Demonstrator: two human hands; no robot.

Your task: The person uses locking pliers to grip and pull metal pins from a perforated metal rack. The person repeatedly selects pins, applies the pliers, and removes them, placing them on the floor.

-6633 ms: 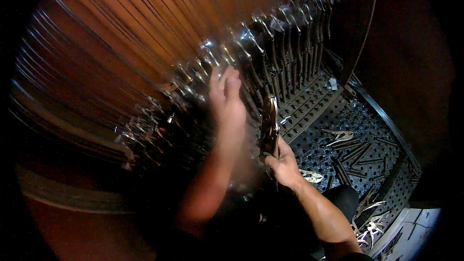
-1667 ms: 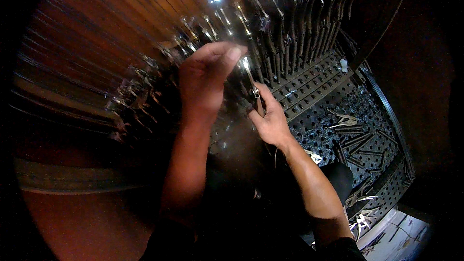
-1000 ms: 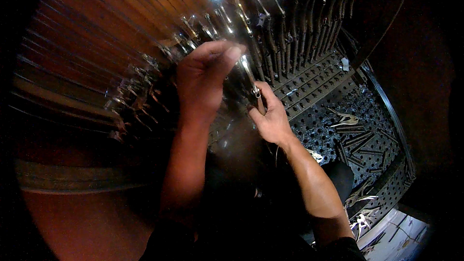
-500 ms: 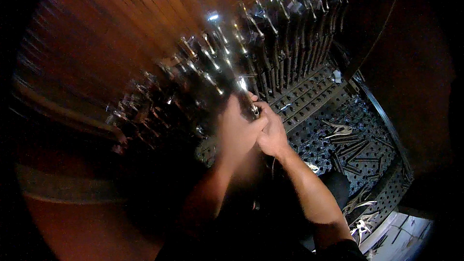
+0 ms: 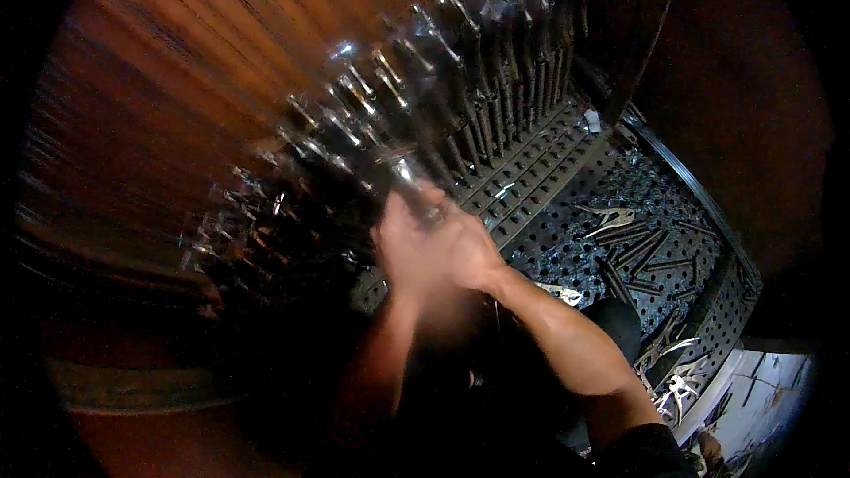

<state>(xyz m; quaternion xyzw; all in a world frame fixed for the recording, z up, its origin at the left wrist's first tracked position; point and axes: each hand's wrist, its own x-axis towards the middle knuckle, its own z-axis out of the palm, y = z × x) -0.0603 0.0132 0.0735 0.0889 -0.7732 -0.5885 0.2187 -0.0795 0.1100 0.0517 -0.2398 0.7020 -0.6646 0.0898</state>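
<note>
Copper-brown sheet metal [image 5: 195, 62] filled the upper left of the view, blurred and streaked, and along its lower edge ran a long row of locking clamps [image 5: 460, 62], their bright handles fanning out side by side. Below and to the right lay a black perforated welding table [image 5: 673, 204] with loose pliers [image 5: 611, 217] and dark rods [image 5: 637, 252] scattered on it, well apart from the hands. Both hands met near the middle of the row: the left hand [image 5: 409, 243] was smeared by motion and lay against the right hand [image 5: 460, 252], both closed together around the lower end of one shiny clamp handle [image 5: 403, 173], which rose up and to the left from between the fingers. How firmly each was clenched, I could not tell through the blur. The clamp stood packed between its neighbours, nearly touching on either side, so a slip looked the likeliest trouble: a handle snapping over could pinch a finger, or knock the adjoining clamps loose from the sheet edge.
</note>
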